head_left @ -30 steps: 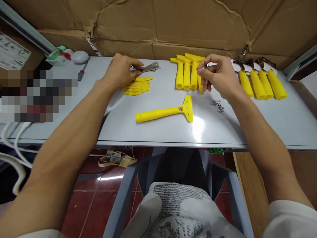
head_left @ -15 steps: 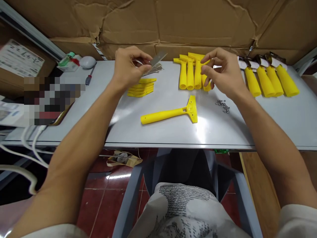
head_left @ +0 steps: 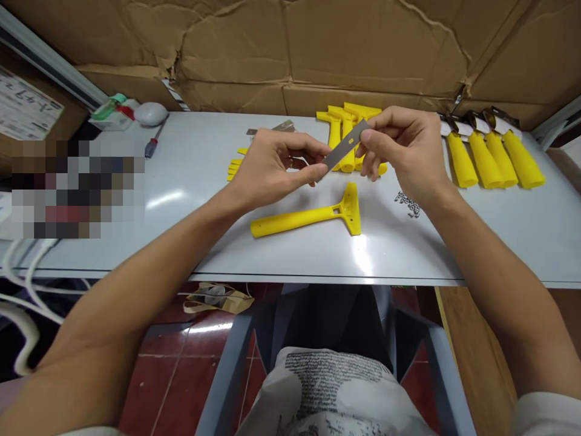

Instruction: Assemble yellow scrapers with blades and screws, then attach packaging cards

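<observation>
A flat grey metal scraper blade [head_left: 341,149] with small holes spans the gap between my two hands, tilted up to the right. My left hand [head_left: 284,162] pinches its lower end, and my right hand [head_left: 403,145] grips the upper end between thumb and fingers. Below the blade, a yellow scraper handle [head_left: 299,219] lies on the table, its wide head to the right. Behind my left hand are more metal blades [head_left: 285,126] and a stack of thin yellow plastic pieces [head_left: 234,168], partly covered. Several yellow scraper handles [head_left: 334,128] lie behind the held blade, partly hidden by my right hand.
Small screws or nuts [head_left: 408,204] lie in a heap by my right wrist. Several yellow handles with dark-and-white heads [head_left: 485,158] rest at the right. A screwdriver [head_left: 152,147] and a white rounded object [head_left: 151,114] are at the left. Cardboard [head_left: 336,48] walls the back.
My left hand has carried the blade rightward and toward me, away from the other blades. My right hand has closed on the blade's other end. The view has shifted slightly.
</observation>
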{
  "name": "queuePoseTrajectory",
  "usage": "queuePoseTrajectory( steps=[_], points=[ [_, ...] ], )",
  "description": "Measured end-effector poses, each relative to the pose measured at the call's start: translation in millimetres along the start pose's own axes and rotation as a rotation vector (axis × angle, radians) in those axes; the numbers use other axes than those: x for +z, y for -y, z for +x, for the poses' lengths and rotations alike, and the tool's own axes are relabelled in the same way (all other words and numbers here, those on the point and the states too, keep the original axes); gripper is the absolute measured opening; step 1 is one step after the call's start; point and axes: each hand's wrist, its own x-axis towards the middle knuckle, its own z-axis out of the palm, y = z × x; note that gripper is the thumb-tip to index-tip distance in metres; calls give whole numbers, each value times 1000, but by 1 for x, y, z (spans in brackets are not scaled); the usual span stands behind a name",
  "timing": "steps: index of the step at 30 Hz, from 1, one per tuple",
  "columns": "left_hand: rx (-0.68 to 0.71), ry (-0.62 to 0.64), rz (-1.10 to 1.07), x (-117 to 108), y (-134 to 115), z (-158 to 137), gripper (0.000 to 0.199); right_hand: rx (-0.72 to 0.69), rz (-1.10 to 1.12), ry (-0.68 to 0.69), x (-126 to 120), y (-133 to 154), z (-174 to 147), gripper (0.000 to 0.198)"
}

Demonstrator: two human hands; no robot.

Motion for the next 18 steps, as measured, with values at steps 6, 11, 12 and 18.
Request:
queuePoseTrajectory(
  steps=[6, 11, 12, 18],
  points=[
    [-55, 73, -154, 1, -7, -3, 27, -73, 118, 115, 9, 3, -7, 45],
    [-110, 196, -301, 1, -8, -3, 33, 39, 79, 216, 10, 4, -8, 56],
    [-120, 214, -295, 1, -10, -3, 36, 44, 64, 198, 11, 4, -8, 58],
    [-44, 192, -217, 5, -14, -6, 31, -49, 25, 60, 20, 7, -11, 54]
  ],
)
